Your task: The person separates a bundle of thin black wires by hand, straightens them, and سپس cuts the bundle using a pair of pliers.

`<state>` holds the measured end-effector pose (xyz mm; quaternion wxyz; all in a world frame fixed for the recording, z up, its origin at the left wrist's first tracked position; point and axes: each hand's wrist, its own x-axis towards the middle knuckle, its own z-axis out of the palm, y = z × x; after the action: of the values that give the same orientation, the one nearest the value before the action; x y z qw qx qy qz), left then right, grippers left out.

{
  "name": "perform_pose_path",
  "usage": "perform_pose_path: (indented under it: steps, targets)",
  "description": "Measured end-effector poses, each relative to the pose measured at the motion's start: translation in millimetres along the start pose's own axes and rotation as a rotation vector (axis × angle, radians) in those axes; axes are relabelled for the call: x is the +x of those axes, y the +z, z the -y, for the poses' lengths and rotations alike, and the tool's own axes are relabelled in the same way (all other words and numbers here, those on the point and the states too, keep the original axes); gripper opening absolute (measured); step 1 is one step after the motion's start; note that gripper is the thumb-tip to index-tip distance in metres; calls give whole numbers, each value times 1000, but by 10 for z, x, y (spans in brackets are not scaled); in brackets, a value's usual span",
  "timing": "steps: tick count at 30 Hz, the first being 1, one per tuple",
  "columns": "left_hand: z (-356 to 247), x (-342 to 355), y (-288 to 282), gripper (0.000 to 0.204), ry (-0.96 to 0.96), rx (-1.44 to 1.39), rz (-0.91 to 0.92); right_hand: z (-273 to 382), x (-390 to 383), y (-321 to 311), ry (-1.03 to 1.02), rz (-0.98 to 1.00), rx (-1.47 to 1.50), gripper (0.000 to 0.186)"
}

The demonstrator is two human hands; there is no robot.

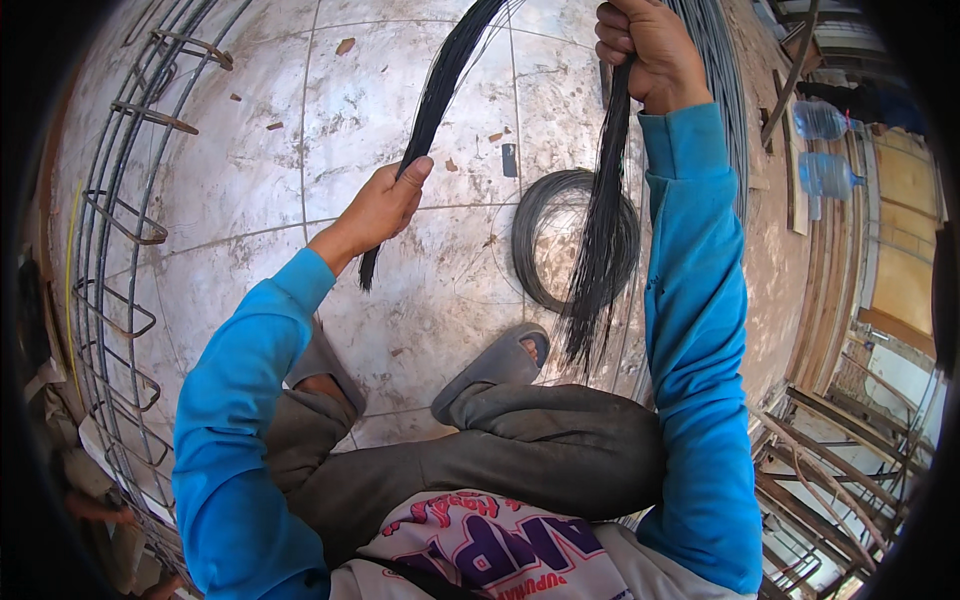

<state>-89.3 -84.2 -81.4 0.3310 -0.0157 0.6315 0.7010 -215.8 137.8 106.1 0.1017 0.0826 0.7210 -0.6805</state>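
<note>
A long bundle of thin black wires (440, 95) is in my hands. My left hand (388, 205) is closed round it near one end, and a short tail sticks out below the fist. From there the bundle rises and leaves the picture at the top. Higher up, at the right, my right hand (655, 50) grips a black wire length that hangs down with its loose ends spread. Whether both lengths are one bundle is hidden past the upper edge. Behind the hanging ends, a round coil of grey wire (528, 262) lies on the floor.
Along the left runs a reinforcing-bar cage (92, 245) with bent stirrups. Long grey rods (712, 75) lie beyond my right arm. Two clear blue water jugs (828, 176) and stacked timber (835, 430) are farther right. Brick-coloured chips (345, 46) dot the tiled floor (240, 180).
</note>
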Motion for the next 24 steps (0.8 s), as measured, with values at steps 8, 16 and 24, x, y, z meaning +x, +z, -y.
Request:
perform_pose_path:
  steps: [8, 16, 24]
  targets:
    - [263, -170, 419, 57, 43, -142, 63, -68, 50, 150, -9, -31, 88, 23]
    - [118, -133, 865, 64, 191, -379, 174, -44, 138, 38, -156, -98, 229, 18]
    - [-161, -2, 858, 98, 135, -155, 149, 36, 77, 53, -227, -141, 342, 28]
